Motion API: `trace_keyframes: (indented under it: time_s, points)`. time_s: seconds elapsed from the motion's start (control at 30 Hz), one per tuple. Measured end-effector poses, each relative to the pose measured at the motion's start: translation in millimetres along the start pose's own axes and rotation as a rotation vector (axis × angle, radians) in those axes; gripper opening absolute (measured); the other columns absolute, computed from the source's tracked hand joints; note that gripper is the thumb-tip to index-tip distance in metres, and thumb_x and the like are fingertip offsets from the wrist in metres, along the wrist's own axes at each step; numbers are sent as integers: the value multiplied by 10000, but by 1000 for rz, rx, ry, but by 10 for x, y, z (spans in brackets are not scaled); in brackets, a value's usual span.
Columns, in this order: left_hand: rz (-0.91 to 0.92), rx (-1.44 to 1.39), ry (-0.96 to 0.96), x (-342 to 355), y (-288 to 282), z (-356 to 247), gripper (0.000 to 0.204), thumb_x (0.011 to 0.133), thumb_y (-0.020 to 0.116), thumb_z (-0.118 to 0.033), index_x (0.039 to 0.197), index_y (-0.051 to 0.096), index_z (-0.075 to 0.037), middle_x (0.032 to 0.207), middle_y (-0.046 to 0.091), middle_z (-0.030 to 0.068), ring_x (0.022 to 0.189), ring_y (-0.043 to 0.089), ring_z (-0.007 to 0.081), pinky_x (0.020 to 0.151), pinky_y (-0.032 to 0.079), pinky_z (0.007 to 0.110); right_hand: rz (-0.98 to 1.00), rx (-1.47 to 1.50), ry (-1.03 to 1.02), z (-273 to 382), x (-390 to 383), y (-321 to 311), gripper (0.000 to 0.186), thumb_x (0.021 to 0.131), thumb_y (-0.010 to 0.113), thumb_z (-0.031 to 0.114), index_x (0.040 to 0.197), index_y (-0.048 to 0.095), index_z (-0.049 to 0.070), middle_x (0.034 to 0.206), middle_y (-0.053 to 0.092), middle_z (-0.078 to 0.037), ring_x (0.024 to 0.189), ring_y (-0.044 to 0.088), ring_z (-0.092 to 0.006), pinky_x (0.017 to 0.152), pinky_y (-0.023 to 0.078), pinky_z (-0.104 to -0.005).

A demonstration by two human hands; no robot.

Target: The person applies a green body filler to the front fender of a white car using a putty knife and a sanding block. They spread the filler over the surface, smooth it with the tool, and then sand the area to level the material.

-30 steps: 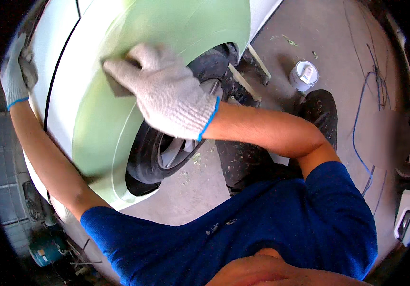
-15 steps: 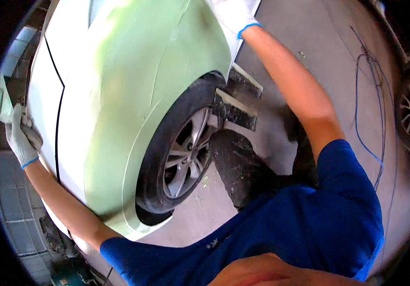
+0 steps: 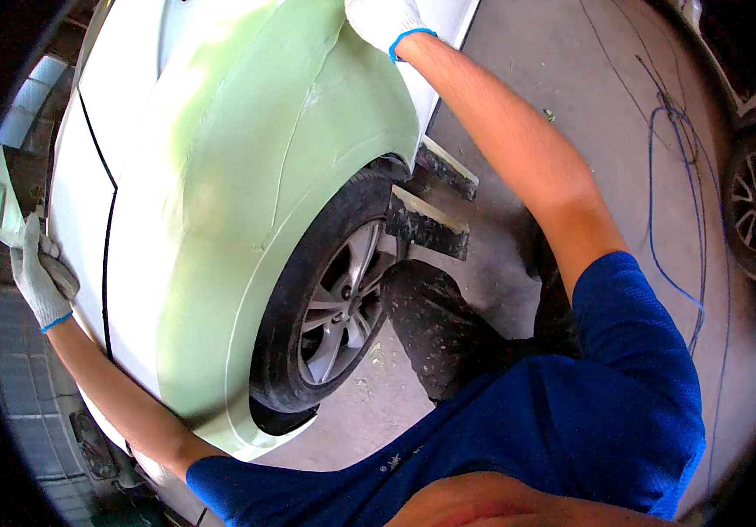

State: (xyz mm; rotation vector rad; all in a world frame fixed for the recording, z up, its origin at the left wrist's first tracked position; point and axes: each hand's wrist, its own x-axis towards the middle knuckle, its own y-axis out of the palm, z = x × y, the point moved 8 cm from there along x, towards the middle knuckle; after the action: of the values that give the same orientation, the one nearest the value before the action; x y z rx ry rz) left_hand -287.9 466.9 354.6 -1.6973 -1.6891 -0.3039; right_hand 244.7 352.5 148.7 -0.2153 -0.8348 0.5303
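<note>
The head camera looks down on a person in a blue shirt [image 3: 606, 422] who leans over the side of a white car [image 3: 75, 202]. A big patch of the car's side, the fender [image 3: 246, 202] over the wheel, is coated pale green and looks dull, not shiny.

The right hand [image 3: 382, 19] wears a white glove with a blue cuff. It is at the very top of the picture, stretched far out and lying on the upper part of the green fender. Most of the hand is cut off by the edge, so it is not possible to tell if its fingers are flat, curled, or holding something.

The left hand [image 3: 40, 279] wears the same kind of glove. It sits at the far left, on the white panel near a dark seam. Its fingers are curled tight over the car's edge or some small thing; which one cannot be told. It seems to be there to steady the body while the other arm reaches so far.

Counting: two gloved hands, one wheel [image 3: 330, 307] with a silver rim under the green patch, and one more wheel [image 3: 755, 202] on another car at the right. One blue hose [image 3: 659, 220] snakes over the grey floor [image 3: 518, 79].
</note>
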Motion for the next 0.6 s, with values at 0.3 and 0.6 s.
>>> trace_keyframes:
  time_s: [0.3,0.6]
  points:
    - [3,46,21,10,33,9,107,908,717,-183,908,650,-100,642,540,-48,494,452,27,437,354,178,-15,25,-50,314,-117,64,466,829,588,112,1293,561,102,1118,572,-219,953,578,-411,799,502,-499]
    - [-18,50,10,37,54,-35,100,903,717,-175,918,701,-77,654,553,-37,425,417,22,377,319,189,-63,109,-154,952,-654,9,466,826,595,119,1291,562,106,1120,569,-211,955,572,-410,794,500,-498]
